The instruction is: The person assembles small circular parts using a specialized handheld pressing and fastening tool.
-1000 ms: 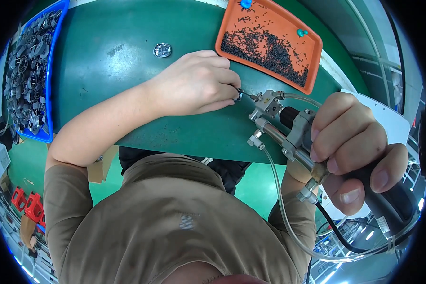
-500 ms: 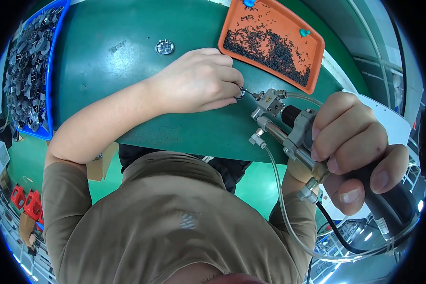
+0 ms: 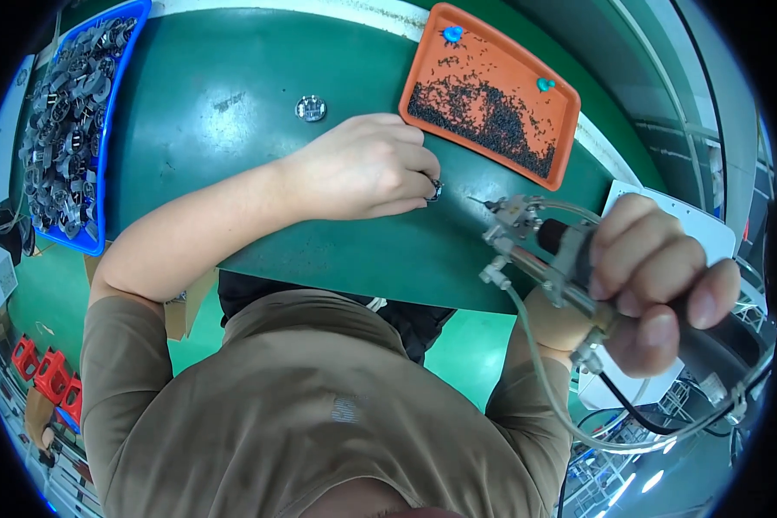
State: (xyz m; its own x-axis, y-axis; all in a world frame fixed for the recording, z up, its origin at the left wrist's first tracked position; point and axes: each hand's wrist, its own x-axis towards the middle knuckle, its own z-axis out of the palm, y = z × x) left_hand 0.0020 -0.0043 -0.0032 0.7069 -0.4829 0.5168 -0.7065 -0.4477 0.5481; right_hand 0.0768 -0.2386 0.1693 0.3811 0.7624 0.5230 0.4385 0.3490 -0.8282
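My left hand [image 3: 375, 168] is closed over the green work surface, pinching a small dark round part [image 3: 436, 191] that shows only at its edge past the fingertips. Most of that part is hidden by the fingers. My right hand [image 3: 660, 268] is wrapped round an air-fed screwdriver [image 3: 531, 263] with clear hoses. The driver's thin tip points left toward the part and stands a short gap away from it. Another round part [image 3: 311, 108], with pale pieces inside, lies on the table beyond my left forearm.
An orange tray [image 3: 565, 164] of small black screws sits at the far right, with one blue and one green knob-like piece inside. At the far left stands a blue bin [image 3: 112, 129] heaped with grey and black parts. Red stools [image 3: 53, 375] are on the floor at left.
The screwdriver has drawn back to the right, so its tip is now apart from the part in my left hand. My left hand keeps its pinch. The whole view has shifted slightly.
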